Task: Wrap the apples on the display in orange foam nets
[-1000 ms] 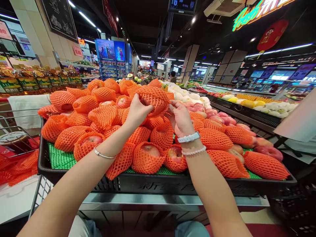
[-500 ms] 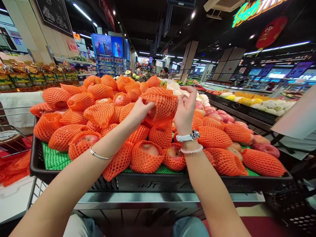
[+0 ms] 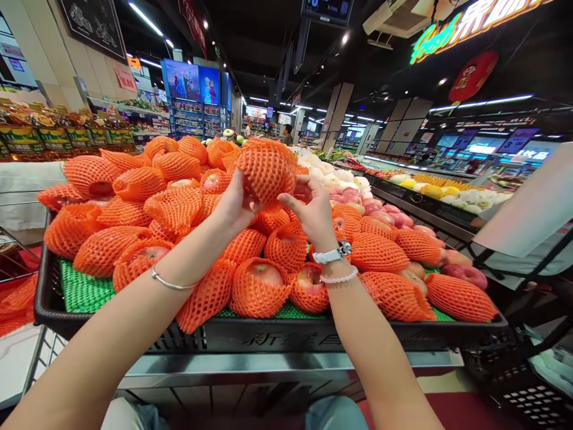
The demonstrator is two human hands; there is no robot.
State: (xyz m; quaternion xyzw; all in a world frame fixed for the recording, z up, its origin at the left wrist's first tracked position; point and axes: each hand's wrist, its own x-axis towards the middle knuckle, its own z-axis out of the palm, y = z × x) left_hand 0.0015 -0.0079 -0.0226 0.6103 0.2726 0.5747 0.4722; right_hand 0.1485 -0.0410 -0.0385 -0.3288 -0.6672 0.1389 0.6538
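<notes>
1. My left hand [image 3: 236, 206] grips a bulging orange foam-net sleeve [image 3: 266, 170] from its left and underneath; presumably it bears the weight of a fruit inside, though I can't make out the contents.
2. My right hand [image 3: 316, 212] is at the sleeve's right side, thumb apart from the fingers, likely to steady or work that end. Whether it pinches the net, I cannot tell.
3. Sleeve is held up over the heap, clear of the front rows, probably for handling room.
4. Below: a netted apple [image 3: 262, 283], top showing, in the black tray [image 3: 224, 340]. Foam likely guards against bruising.
5. Green mesh liner [image 3: 83, 289] underneath, probably cushioning; bare red apples [image 3: 465, 275] toward the right end.
</notes>
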